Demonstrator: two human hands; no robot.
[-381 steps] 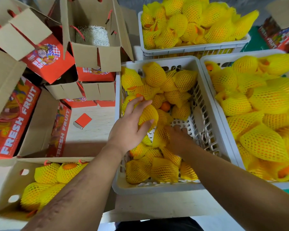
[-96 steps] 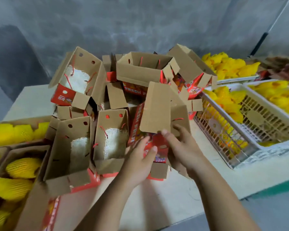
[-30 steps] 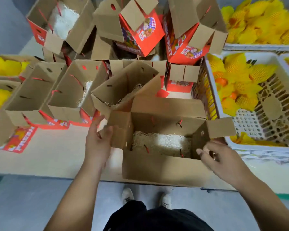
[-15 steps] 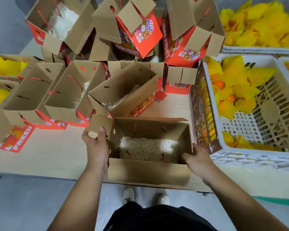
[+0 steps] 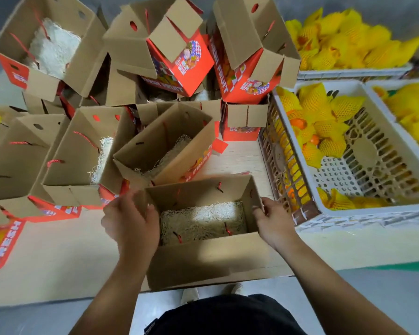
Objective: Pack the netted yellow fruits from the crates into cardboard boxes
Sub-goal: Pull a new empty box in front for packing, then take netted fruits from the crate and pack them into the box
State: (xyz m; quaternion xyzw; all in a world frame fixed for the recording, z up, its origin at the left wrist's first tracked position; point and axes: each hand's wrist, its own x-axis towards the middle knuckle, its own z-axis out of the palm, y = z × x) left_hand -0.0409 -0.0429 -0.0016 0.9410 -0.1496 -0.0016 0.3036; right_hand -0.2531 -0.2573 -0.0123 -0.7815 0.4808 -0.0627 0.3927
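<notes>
Pale wooden desk (image 5: 58, 257) fills the lower left of the frame, crowded toward the top with open brown-and-red cardboard boxes (image 5: 87, 151), most lined with pale shredded paper and holding no fruit. At the lower centre sits one open brown cardboard box with a shredded-paper bed (image 5: 203, 257), close to the desk's near edge. The left hand (image 5: 131, 221) grips its left wall, fingers curled over the rim; that hand is blurred, so I cannot say how firmly. The right hand (image 5: 273, 221) holds the right wall, fingers hooked at the rim.

Yellow foam-netted fruits (image 5: 317, 122) lie in the white slatted plastic crate (image 5: 363, 213) at centre right, bunched at its far end with a few along the near wall, so much of its floor shows. Two more crates at upper right and far right look well filled. A sliver of yellow fruit at the far left edge suggests a packed box there.

As I judge it, the work is partway: some boxes filled, this one ready and empty, many more waiting, and plenty of fruit left.

Half a second ago the box's far flap hung over the opening and the left hand held a side flap out; now the flaps are folded down or back, the opening is clear, and both hands have closed in on the walls.
</notes>
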